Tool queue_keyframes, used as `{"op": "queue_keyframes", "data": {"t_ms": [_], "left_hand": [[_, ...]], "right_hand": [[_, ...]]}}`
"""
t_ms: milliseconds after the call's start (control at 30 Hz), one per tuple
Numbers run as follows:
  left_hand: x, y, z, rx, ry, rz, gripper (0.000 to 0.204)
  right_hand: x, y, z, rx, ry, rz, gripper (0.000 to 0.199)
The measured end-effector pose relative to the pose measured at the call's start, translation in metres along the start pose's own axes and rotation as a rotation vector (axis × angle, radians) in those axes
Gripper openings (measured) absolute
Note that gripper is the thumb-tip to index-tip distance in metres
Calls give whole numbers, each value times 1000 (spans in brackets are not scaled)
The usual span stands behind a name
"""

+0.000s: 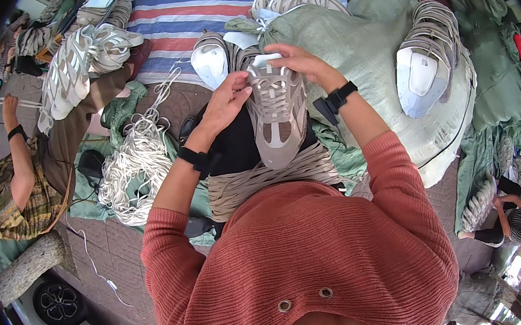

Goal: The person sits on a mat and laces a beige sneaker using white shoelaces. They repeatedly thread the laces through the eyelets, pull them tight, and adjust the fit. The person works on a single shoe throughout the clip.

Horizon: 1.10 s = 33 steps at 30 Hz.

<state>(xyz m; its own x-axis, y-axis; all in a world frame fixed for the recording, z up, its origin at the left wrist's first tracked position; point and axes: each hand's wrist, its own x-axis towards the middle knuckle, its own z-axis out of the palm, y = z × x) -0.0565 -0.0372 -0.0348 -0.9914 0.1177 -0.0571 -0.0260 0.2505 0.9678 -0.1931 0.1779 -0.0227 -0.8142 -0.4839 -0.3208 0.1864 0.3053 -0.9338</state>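
Observation:
A beige and grey sneaker upper [276,116], its laces threaded across the front, rests over my lap with the toe toward me. My left hand [228,104] grips the left edge near the collar, thumb and fingertips drawn together. At the top, my right hand [301,65] holds the tongue and collar between thumb and fingers. A bundle of flat beige laces [245,193] lies across my lap below the toe. Just beyond my left hand stands a nested stack of similar uppers [209,64] with a pale lining facing up.
White cord laces [136,170] lie heaped at left on green cloth. A large pale green sack [351,56] at right bears another stack of uppers [426,66]. Beyond is a striped sheet [185,10]. A co-worker [20,170] sits at left by more uppers; a car [66,319] stands lower left.

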Motion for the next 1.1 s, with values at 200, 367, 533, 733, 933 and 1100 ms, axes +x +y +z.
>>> {"op": "queue_keyframes", "data": {"t_ms": [200, 367, 533, 733, 933, 1100], "left_hand": [[-16, 27, 3, -126, 145, 81, 32], [-23, -9, 14, 18, 162, -69, 31], [-17, 3, 36, 215, 97, -73, 44], [-3, -5, 36, 73, -3, -144, 51], [-9, -5, 21, -691, 25, -449, 50], [-16, 14, 53, -323, -26, -271, 83]], "right_hand": [[3, 14, -30, 485, -58, 94, 32], [-18, 33, -57, 921, 296, 102, 39], [-35, 45, -81, 1070, 427, 75, 38], [-44, 36, -95, 924, 330, -46, 37], [-31, 16, -30, 134, -67, -417, 32], [-41, 41, -36, 244, 174, -217, 66]]}}
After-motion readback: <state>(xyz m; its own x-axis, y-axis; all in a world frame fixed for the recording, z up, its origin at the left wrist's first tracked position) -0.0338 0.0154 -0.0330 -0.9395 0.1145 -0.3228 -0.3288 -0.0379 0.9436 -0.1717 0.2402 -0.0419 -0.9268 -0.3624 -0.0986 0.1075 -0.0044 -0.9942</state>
